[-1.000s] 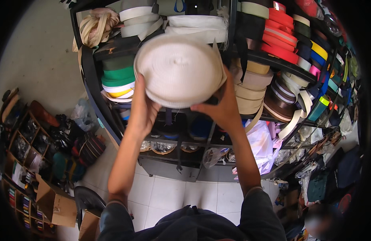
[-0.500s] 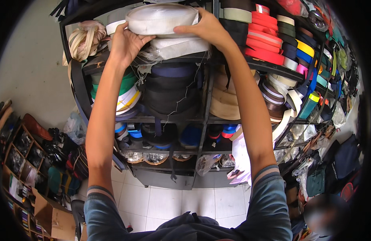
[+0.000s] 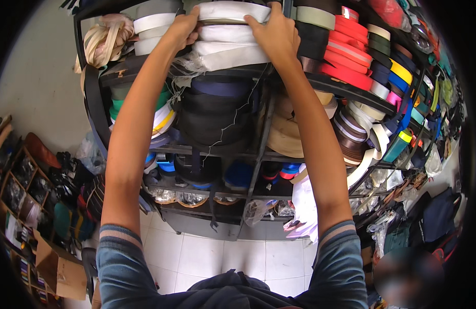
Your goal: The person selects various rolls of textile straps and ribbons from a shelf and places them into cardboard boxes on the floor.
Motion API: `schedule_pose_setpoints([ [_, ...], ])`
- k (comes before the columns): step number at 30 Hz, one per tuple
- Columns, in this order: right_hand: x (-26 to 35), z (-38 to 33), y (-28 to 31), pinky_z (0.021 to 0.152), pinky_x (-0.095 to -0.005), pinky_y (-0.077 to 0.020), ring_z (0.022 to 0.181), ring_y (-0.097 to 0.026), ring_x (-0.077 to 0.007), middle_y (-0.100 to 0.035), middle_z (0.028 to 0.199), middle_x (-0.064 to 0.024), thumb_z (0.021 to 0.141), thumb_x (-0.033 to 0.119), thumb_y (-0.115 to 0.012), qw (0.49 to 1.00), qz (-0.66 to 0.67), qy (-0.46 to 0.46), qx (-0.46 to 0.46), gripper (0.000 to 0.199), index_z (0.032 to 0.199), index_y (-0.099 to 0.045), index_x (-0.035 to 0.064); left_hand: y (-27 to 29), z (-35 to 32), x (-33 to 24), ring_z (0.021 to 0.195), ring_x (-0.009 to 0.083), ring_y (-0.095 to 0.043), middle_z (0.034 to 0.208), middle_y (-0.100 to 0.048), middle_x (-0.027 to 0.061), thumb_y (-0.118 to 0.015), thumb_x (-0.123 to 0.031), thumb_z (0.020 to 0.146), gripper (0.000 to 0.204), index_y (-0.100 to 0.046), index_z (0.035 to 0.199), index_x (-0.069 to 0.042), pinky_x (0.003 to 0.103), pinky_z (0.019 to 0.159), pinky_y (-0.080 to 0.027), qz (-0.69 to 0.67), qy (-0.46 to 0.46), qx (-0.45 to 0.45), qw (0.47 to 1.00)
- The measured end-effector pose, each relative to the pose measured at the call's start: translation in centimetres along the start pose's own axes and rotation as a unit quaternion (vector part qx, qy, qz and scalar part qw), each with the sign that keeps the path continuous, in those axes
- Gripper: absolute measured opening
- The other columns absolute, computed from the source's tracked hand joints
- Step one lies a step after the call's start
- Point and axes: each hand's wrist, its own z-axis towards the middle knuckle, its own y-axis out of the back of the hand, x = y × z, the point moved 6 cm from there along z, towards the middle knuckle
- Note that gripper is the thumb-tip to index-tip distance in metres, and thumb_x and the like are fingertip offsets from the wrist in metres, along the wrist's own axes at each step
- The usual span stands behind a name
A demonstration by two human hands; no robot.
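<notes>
At the top of the black shelf, a wide roll of white webbing (image 3: 232, 12) sits level on a stack of similar white rolls (image 3: 230, 51). My left hand (image 3: 183, 32) is closed on the roll's left edge, fingers curled. My right hand (image 3: 276, 37) grips its right side, with the thumb pressed against the front rim. Loose white threads (image 3: 189, 64) hang from the stack beside my left wrist. Left of that hand stand narrower white and grey rolls (image 3: 154, 26).
Red webbing rolls (image 3: 346, 49) stand right of my right hand. Large black rolls (image 3: 215, 118) fill the shelf below, with a thin white thread hanging in front. A beige bundle of straps (image 3: 108, 41) lies at the shelf's left end. A cardboard box (image 3: 68, 275) stands lower left.
The white roll, tilted up and held above the stack before, has moved away from me and down onto it. Both hands moved with it, and the rolls at left are more exposed.
</notes>
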Motion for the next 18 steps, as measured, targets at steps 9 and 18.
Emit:
schedule_pose_setpoints([
  [9,-0.1,-0.8,-0.8,0.070,-0.0482,-0.0516,0.080,-0.065,-0.0394,-0.065,0.097,-0.0212,0.082,0.027,-0.067,0.995,-0.069,0.059,-0.042,0.053,0.126,-0.047,0.0047,0.0,-2.7,-1.6,0.080,0.0375,-0.065,0.084,-0.064,0.0268,-0.060,-0.031,0.088,0.041,-0.055,0.100,0.008,0.042,0.072,-0.051,0.285,-0.225,-0.224,0.905],
  [18,-1.5,-6.0,-1.6,0.088,-0.0370,-0.0483,0.106,-0.059,-0.0340,-0.053,0.126,-0.0190,0.076,0.027,-0.074,0.933,0.134,0.263,-0.208,0.054,0.120,-0.055,0.0007,-1.3,-17.3,-1.0,0.057,0.0073,-0.047,0.078,-0.058,0.0021,-0.060,-0.008,0.086,0.024,-0.058,0.110,-0.004,0.023,0.056,-0.040,0.224,-0.269,-0.186,0.918],
])
